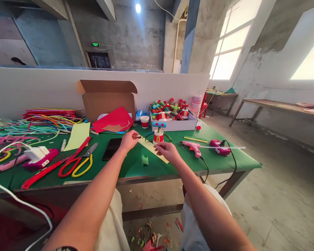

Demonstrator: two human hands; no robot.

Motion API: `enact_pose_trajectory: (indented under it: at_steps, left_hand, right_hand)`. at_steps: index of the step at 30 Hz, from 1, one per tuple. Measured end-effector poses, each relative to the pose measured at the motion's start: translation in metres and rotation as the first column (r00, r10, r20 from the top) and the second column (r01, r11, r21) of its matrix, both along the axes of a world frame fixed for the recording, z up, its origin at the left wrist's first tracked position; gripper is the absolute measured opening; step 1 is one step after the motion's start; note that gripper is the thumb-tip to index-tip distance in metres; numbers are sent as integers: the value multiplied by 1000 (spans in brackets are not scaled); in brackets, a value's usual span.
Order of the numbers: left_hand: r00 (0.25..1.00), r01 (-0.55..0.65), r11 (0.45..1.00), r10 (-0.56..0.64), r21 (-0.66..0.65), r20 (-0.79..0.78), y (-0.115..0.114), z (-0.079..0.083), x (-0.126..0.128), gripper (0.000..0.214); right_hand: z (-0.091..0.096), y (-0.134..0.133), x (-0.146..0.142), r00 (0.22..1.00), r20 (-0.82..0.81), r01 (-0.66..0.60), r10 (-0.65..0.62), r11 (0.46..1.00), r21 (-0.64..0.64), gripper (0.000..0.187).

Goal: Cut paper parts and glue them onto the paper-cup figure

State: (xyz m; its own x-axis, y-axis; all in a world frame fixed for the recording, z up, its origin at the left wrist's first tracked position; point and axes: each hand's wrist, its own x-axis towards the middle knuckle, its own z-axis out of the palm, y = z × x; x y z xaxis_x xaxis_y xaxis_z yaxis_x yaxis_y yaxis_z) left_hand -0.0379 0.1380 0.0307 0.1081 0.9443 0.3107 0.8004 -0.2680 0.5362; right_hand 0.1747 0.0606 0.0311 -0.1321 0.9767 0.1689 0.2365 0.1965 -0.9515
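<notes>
A small paper-cup figure (158, 136) stands upright on the green table, with a red and white cup body, a blue head piece and coiled arms. On its left, my left hand (130, 140) is closed in a pinch near the dark coiled arm; a small item at its fingertips is too small to name. My right hand (167, 150) has its fingers pinched together in front of the figure, above a pale yellow paper strip (161, 157). Whether it grips anything is hidden. A small folded green paper piece (145, 160) lies nearer the table edge.
A white box (174, 125) of similar figures stands behind. To the right are a pink glue gun (195, 148) and a power socket (219, 147) with cords. Scissors (77, 164), a phone (112, 149), red strips and a pipe-cleaner pile (39, 125) lie left.
</notes>
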Motion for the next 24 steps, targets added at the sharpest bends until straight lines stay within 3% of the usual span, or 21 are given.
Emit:
enact_pose_trajectory:
  at_steps: [1, 2, 3, 4, 6, 8, 11, 15, 18, 20, 24]
  left_hand:
    - [993, 63, 998, -64, 6, 104, -9, 4, 3, 22]
    - [939, 171, 985, -171, 24, 297, -18, 8, 7, 25]
    - [839, 275, 960, -270, 61, 472, -28, 11, 12, 29]
    - [755, 333, 937, -330, 103, 567, -38, 13, 16, 32]
    - [679, 370, 915, -384, 160, 626, -54, 17, 24, 33]
    - [687, 371, 908, -411, 197, 599, -64, 18, 29, 29]
    - [772, 354, 901, -432, 250, 466, -71, 20, 33, 21]
    - [873, 348, 885, -427, 310, 237, -77, 23, 36, 17]
    - [884, 390, 865, -448, 314, 135, -80, 26, 38, 19]
    - [865, 414, 853, -477, 319, 154, -79, 27, 37, 24]
    - [791, 406, 881, -471, 241, 390, -71, 24, 28, 37]
  right_hand:
    - [0, 0, -3, 985, -175, -24, 12, 997, -68, 15]
    - [1, -1, -5, 949, -316, -55, 15, 992, -116, 18]
    - [2, -2, -6, 909, -416, -88, 19, 985, -146, 20]
    - [3, -3, -6, 875, -484, -116, 23, 980, -163, 22]
    - [7, -6, -6, 823, -567, -164, 30, 969, -187, 22]
    - [10, -8, -5, 784, -619, -213, 43, 955, -205, 22]
    - [13, -11, -5, 754, -654, -279, 64, 932, -231, 23]
    - [11, -11, -8, 765, -638, -323, 89, 910, -260, 26]
    - [7, -10, -9, 766, -636, -314, 95, 918, -241, 32]
    - [5, -9, -8, 763, -640, -296, 85, 927, -229, 36]
    - [6, -7, -4, 772, -632, -257, 70, 943, -210, 39]
